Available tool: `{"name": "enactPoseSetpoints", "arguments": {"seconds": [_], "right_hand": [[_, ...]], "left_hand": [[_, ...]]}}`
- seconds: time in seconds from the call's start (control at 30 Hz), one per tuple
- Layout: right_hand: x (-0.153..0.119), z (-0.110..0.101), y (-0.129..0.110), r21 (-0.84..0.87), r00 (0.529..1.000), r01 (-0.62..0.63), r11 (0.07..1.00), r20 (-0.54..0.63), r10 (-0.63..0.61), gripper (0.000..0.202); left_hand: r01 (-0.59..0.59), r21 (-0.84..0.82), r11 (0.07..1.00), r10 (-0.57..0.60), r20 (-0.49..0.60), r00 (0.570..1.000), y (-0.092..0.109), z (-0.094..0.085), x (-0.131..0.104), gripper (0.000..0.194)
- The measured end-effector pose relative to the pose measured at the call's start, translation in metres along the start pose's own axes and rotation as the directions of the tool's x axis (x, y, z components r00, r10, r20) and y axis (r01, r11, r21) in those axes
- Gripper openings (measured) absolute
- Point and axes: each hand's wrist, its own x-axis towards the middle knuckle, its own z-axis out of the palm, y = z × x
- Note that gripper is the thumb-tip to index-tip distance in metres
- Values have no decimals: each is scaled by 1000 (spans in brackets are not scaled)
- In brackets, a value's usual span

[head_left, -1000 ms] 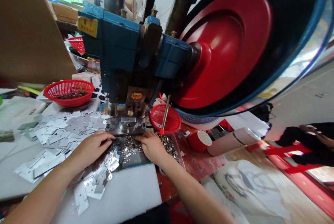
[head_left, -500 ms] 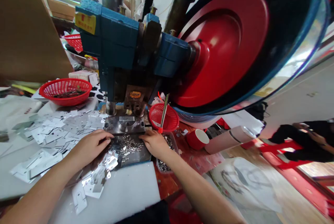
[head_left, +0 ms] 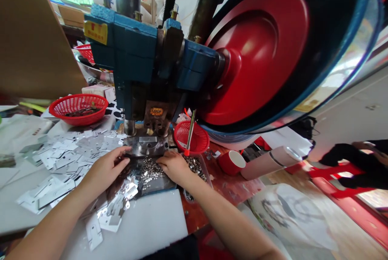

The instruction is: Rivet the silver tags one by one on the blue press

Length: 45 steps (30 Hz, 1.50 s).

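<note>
My left hand [head_left: 107, 170] is at the left end of the steel die block [head_left: 148, 147], its thumb and fingers apart. No part shows between them. My right hand [head_left: 175, 168] reaches over the right side of a heap of small shiny metal pieces [head_left: 150, 171]. Its fingers are bent together at the pieces, and whatever is in them is hidden. The heap lies on a dark metal plate [head_left: 157, 186] in front of the die. Flat silvery metal plates [head_left: 113, 211] lie below my left hand, and more cut plates [head_left: 66, 151] spread out to the left.
The blue press [head_left: 133, 50] rises above the die, with a large red flywheel [head_left: 257, 58] on its right. Red baskets [head_left: 79, 110] [head_left: 198, 131], a tub of small parts [head_left: 195, 167], a red cup [head_left: 232, 162] and a pink flask [head_left: 273, 162] surround it. A person [head_left: 363, 163] sits far right.
My right hand has moved left, from the heap's edge onto the small pieces. My left hand's fingers have spread a little at the die's left end. The view has shifted slightly.
</note>
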Motion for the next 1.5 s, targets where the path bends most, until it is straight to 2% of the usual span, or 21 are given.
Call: {"name": "enactPoseSetpoints", "arguments": {"seconds": [0.13,0.27,0.47,0.53,0.63,0.8,0.9,0.97,1.07,1.17,1.23,1.37,1.5], "right_hand": [[-2,0,-3,-31,1000,-8,999,5,8,19],[-4,-1,-2,-70,1000,-14,997,-6,14,17],[-5,-1,3,15,997,-59,998,-40,59,19],[-4,-2,2,74,998,-37,997,-44,40,19],[0,-1,-1,101,999,15,995,-40,-11,17],[1,-3,-5,33,999,38,999,-28,-37,16],[1,-8,-8,-18,998,55,998,-29,-55,19],[3,-14,-11,15,997,42,999,-68,-40,19],[13,-21,-13,158,979,4,987,-201,28,18],[28,-23,-14,278,933,-15,960,-342,114,21],[37,-22,-13,316,913,-21,948,-381,147,24],[47,-19,-11,314,922,-13,949,-363,132,33],[51,-21,-9,285,945,-34,958,-303,124,38]], "left_hand": [[58,-88,994,-57,14,998,4,0,-2,40],[73,-87,994,-72,19,997,5,1,-3,39],[-28,-39,999,26,-29,999,4,2,-3,39],[-31,-41,999,30,-31,999,2,4,-2,38],[27,-105,994,-27,6,1000,-1,9,-3,38],[43,-244,969,-43,7,999,2,9,-2,46],[74,-255,964,-71,18,997,10,3,4,39],[78,-295,952,-80,4,997,17,-1,12,35],[36,-352,935,-59,-53,997,28,-3,27,42],[-5,-229,973,-15,-84,996,39,0,44,38],[-10,-127,992,-2,-89,996,45,4,53,32],[-16,-37,999,12,-106,994,49,12,64,29],[-47,9,999,48,-104,993,42,15,71,30]]}}
